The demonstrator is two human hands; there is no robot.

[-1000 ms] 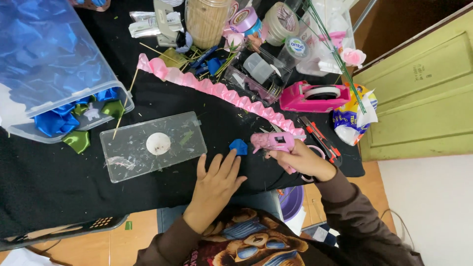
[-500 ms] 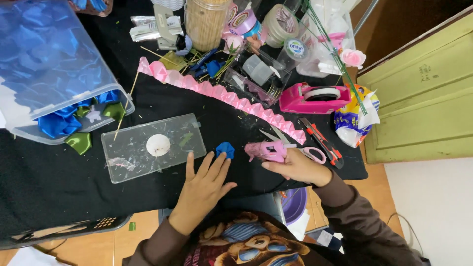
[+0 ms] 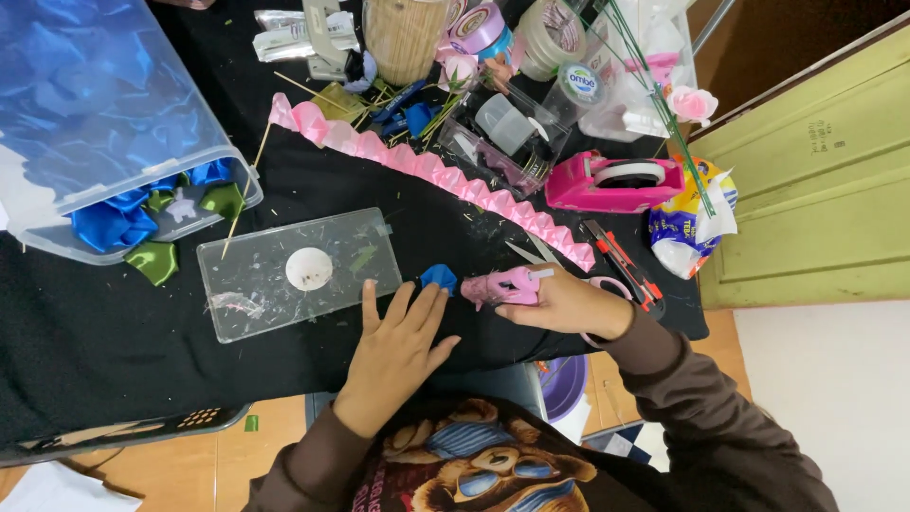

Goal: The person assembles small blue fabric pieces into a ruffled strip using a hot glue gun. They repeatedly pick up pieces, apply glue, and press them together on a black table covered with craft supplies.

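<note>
Ribbon piece between both hands.

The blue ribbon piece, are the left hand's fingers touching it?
Touching. The head view shows the left hand flat on the black cloth, its fingertips resting right on the edge of the blue ribbon piece, with no gap.

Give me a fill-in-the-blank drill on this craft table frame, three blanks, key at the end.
1. The right hand grips a small glue gun whose colour is ____.
2. The left hand lies flat with its fingertips at a folded ribbon piece coloured ____.
3. The round white disc rests on a clear ____.

Missing words: pink; blue; plastic sheet
</note>
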